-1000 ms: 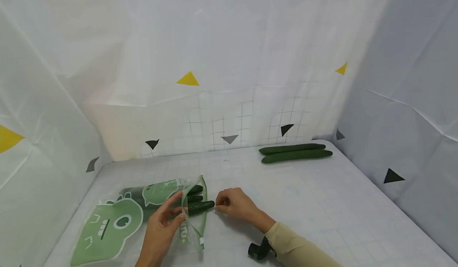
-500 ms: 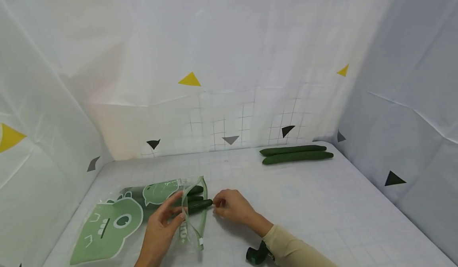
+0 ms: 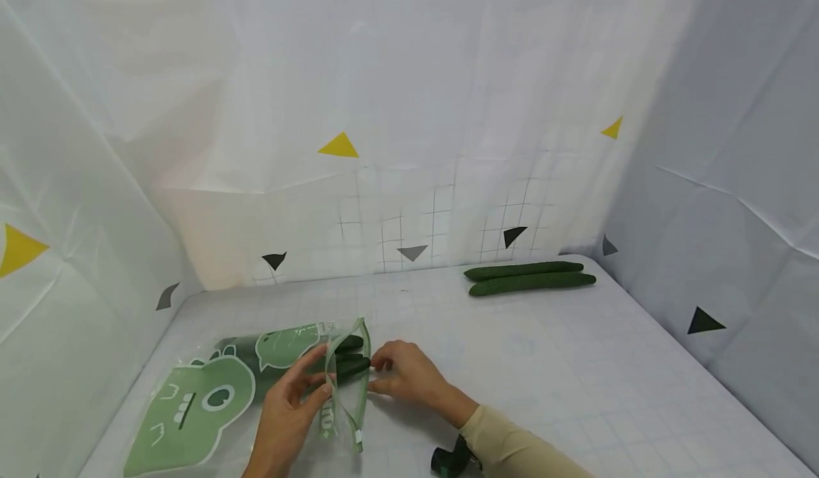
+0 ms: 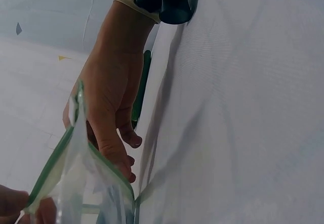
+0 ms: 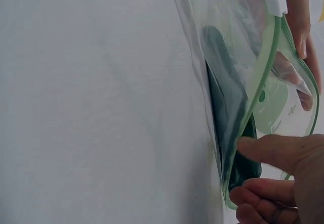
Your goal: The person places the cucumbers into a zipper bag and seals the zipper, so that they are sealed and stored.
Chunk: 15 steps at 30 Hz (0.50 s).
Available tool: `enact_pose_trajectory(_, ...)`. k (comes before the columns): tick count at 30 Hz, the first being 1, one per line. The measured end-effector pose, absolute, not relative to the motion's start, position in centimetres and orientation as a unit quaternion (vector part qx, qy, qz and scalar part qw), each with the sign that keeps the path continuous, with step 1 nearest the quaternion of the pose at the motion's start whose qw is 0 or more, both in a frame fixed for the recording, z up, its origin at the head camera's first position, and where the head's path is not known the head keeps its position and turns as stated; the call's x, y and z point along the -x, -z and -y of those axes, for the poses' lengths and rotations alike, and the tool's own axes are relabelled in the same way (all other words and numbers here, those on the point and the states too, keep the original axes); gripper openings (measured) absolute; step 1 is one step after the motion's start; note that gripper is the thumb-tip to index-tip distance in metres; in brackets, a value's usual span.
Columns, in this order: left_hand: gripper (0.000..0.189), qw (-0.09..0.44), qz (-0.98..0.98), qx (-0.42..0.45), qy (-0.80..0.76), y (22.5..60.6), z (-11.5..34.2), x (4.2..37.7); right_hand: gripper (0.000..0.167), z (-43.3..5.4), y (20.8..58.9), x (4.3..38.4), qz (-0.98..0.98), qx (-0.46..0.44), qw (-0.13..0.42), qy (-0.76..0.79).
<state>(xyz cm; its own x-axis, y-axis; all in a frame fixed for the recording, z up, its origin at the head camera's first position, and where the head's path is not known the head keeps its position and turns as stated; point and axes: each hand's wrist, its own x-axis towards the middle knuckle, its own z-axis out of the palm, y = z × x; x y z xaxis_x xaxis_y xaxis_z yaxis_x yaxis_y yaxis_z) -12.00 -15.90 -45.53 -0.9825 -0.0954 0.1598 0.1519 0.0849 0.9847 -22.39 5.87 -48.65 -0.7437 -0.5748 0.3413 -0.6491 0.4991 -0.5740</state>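
Observation:
A clear zip bag [image 3: 192,421] with a green cartoon print lies at the left, its mouth spread towards the right. Inside are several cucumbers [image 3: 350,370], their dark ends showing at the opening. My left hand [image 3: 284,410] pinches the near side of the bag's mouth between thumb and fingers. At the opening, my right hand [image 3: 412,377] touches the end of the nearest cucumber with its fingertips, thumb held apart. In the right wrist view, the right thumb [image 5: 273,150] lies by the green rim, beside a cucumber [image 5: 223,87] seen through the plastic.
Two long cucumbers [image 3: 532,284] lie side by side at the back right of the white table [image 3: 512,364]. A white slider [image 3: 358,437] sits on the bag's green zip edge. Below the right sleeve [image 3: 512,442] is a black wrist device [image 3: 450,459]. White sheets wall the table.
The right hand has moved left, and the nearest cucumber has slid farther into the bag. The right thumb has parted from the fingers. The left hand keeps its place on the bag.

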Motion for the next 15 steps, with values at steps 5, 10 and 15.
enact_pose_trajectory(5,0.061,0.088,0.728,0.018,0.680,45.57,15.88,12.05,0.032,-5.54,48.63,22.33,0.862,-0.356,0.050,-0.357)
enact_pose_trajectory(10,0.060,0.089,0.727,0.018,0.681,45.57,15.88,12.06,0.039,-5.26,48.49,22.29,0.870,-0.353,0.049,-0.340)
enact_pose_trajectory(15,0.059,0.087,0.727,0.019,0.681,45.60,15.93,12.03,0.043,-4.98,48.55,22.15,0.873,-0.352,0.054,-0.332)
